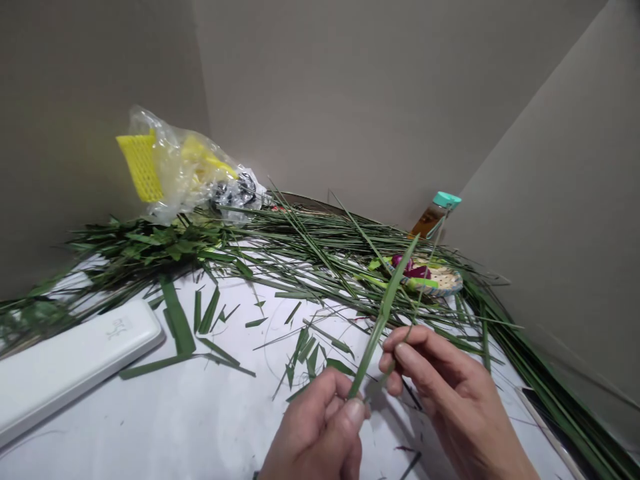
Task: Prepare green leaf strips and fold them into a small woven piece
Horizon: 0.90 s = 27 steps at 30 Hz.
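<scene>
Left hand, right hand pinch leaf; white table, beige walls behind.

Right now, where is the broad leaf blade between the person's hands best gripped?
Probably low, at the leaf blade's wide lower end, where the left hand pinches it, coming from below: the blade tapers upward to a thin tip, which would likely bend if held higher.

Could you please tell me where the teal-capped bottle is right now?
In the head view, the bottle sits at the far right corner, behind the long green leaves and just beyond the round dish.
</scene>
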Each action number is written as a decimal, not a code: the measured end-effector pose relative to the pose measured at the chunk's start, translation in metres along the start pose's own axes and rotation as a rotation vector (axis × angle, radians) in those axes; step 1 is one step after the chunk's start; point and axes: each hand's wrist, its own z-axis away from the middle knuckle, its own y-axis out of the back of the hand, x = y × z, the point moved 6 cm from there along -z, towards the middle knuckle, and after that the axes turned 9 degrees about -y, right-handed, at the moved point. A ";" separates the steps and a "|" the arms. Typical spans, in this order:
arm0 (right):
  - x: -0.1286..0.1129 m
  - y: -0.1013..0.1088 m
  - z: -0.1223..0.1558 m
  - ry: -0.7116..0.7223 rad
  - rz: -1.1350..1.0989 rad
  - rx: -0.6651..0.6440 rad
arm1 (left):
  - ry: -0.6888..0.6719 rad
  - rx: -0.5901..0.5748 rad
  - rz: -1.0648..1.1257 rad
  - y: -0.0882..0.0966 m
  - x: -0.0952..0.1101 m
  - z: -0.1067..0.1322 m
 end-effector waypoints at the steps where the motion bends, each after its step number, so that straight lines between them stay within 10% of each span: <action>1: 0.000 0.001 0.000 -0.001 0.008 0.006 | -0.022 -0.001 -0.006 0.000 0.002 -0.001; 27: 0.004 -0.012 -0.005 -0.107 -0.153 -0.090 | 0.012 -0.042 0.215 0.001 0.001 -0.011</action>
